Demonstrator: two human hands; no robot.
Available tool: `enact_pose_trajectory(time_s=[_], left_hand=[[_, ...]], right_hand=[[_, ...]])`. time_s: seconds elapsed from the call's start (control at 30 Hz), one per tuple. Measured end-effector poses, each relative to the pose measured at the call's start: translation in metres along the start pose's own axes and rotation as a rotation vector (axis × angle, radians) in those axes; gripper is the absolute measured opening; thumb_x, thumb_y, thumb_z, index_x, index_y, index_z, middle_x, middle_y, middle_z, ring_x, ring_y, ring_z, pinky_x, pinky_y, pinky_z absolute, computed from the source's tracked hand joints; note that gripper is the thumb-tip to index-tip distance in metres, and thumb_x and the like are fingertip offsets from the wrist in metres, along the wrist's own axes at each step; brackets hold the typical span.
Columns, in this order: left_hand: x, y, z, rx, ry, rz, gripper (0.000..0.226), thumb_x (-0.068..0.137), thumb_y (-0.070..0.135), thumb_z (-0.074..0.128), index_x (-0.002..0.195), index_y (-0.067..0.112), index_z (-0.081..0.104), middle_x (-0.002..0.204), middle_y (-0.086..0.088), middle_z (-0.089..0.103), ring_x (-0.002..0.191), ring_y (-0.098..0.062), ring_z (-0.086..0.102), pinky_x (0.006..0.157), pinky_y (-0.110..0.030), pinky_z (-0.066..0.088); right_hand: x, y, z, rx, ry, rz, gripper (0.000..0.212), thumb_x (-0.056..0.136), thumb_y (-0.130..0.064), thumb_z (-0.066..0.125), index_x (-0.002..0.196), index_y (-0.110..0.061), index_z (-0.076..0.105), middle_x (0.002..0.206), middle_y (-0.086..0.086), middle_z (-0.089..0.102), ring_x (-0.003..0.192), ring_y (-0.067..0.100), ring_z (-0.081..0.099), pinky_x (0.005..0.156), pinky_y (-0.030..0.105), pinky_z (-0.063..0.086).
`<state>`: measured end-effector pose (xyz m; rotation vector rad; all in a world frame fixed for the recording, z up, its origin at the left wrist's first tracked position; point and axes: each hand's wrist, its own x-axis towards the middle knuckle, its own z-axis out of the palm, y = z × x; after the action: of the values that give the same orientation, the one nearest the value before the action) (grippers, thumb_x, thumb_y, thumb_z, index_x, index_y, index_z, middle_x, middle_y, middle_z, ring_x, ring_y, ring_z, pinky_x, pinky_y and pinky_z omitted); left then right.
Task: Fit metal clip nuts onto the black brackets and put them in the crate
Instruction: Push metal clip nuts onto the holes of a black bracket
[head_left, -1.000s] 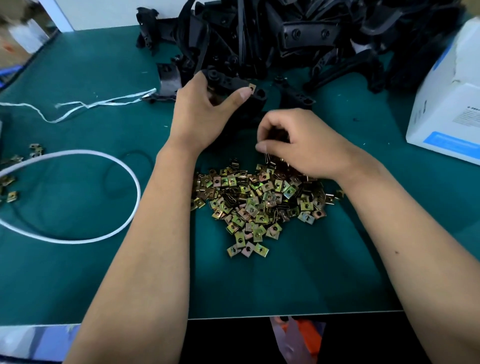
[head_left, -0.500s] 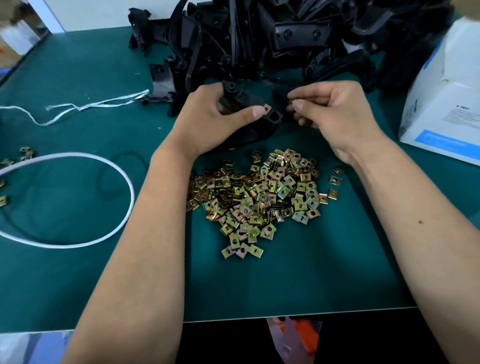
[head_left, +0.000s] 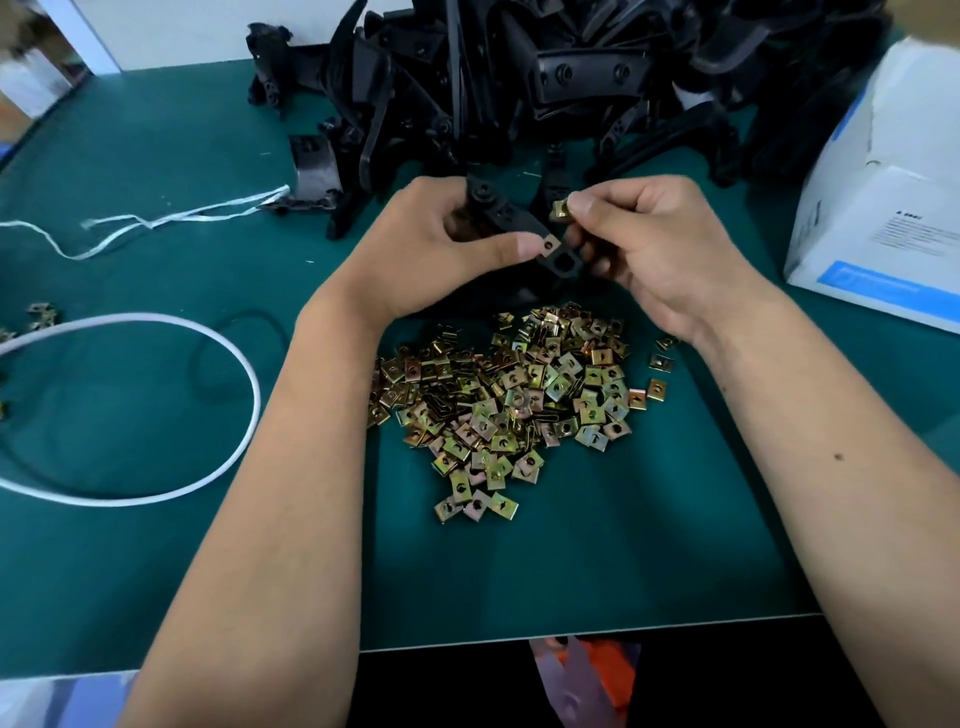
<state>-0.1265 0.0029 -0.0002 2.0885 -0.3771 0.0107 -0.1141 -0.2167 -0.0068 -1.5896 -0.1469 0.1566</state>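
- Head view: green table mat (head_left: 597, 561) under two bare forearms.
- Beyond the hands, a big heap of black brackets (head_left: 545, 78) along the far edge.
- Left hand (head_left: 431, 249) curled round one black bracket (head_left: 511, 218), thumb pressed beside a clip nut (head_left: 549, 243) already seated on its tab.
- Right hand (head_left: 660, 244) pinching a second loose nut (head_left: 561, 209) between thumb and forefinger, just beside the bracket, not touching it.
- Nearer, a pile of brass-coloured clip nuts (head_left: 509, 400) on the mat.
- At left, a white cord loop (head_left: 244, 364) and white string (head_left: 156, 223).
- At right, a white and blue box (head_left: 878, 208).
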Motion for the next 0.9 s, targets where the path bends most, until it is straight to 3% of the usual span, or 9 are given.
enact_pose_trajectory(time_s=[0.23, 0.33, 0.47, 0.63, 0.8, 0.9], left_hand=[[0.0, 0.001, 0.005, -0.014, -0.05, 0.04, 0.041, 0.073, 0.057, 0.08, 0.104, 0.031, 0.076, 0.097, 0.009, 0.079, 0.089, -0.014, 0.075, 0.083, -0.04, 0.062], [0.001, 0.0, 0.007, -0.011, -0.056, 0.057, 0.047, 0.074, 0.057, 0.08, 0.108, 0.025, 0.076, 0.099, 0.003, 0.079, 0.094, -0.025, 0.075, 0.085, -0.048, 0.061], [0.001, 0.0, 0.008, -0.015, -0.054, 0.061, 0.047, 0.074, 0.057, 0.081, 0.108, 0.025, 0.076, 0.1, 0.004, 0.079, 0.095, -0.022, 0.076, 0.088, -0.051, 0.06], [0.001, 0.003, 0.011, 0.008, -0.053, 0.076, 0.051, 0.076, 0.057, 0.08, 0.111, 0.02, 0.075, 0.103, 0.002, 0.079, 0.098, -0.024, 0.075, 0.089, -0.053, 0.059], [0.001, 0.003, 0.013, 0.017, -0.052, 0.069, 0.054, 0.074, 0.057, 0.081, 0.112, 0.018, 0.075, 0.104, -0.002, 0.078, 0.099, -0.03, 0.074, 0.089, -0.054, 0.058], [0.002, 0.003, 0.013, 0.015, -0.056, 0.068, 0.053, 0.075, 0.055, 0.081, 0.112, 0.018, 0.075, 0.105, 0.0, 0.078, 0.1, -0.024, 0.074, 0.091, -0.053, 0.058]], right_hand=[[-0.001, 0.0, 0.006, -0.055, -0.054, -0.023, 0.018, 0.101, -0.016, 0.064, 0.087, -0.009, 0.074, 0.066, -0.002, 0.061, 0.062, 0.008, 0.055, 0.059, 0.02, 0.048], [0.0, 0.0, 0.009, -0.054, -0.058, -0.04, 0.02, 0.101, -0.016, 0.065, 0.086, -0.005, 0.073, 0.066, 0.002, 0.061, 0.06, 0.013, 0.057, 0.058, 0.025, 0.052], [0.001, 0.0, 0.008, -0.103, -0.04, -0.059, 0.02, 0.1, -0.018, 0.066, 0.085, -0.007, 0.073, 0.064, 0.0, 0.062, 0.057, 0.011, 0.057, 0.056, 0.025, 0.052], [0.002, -0.001, 0.008, -0.148, -0.015, -0.084, 0.021, 0.099, -0.019, 0.067, 0.091, -0.001, 0.075, 0.08, 0.013, 0.071, 0.074, 0.025, 0.065, 0.078, 0.044, 0.056], [0.004, -0.004, 0.005, -0.22, -0.045, -0.117, 0.019, 0.099, -0.017, 0.066, 0.088, -0.003, 0.075, 0.081, 0.015, 0.066, 0.074, 0.021, 0.059, 0.074, 0.038, 0.05], [0.005, -0.007, 0.002, -0.26, -0.088, -0.121, 0.017, 0.1, -0.014, 0.065, 0.087, -0.006, 0.074, 0.075, 0.007, 0.061, 0.068, 0.011, 0.053, 0.068, 0.027, 0.046]])
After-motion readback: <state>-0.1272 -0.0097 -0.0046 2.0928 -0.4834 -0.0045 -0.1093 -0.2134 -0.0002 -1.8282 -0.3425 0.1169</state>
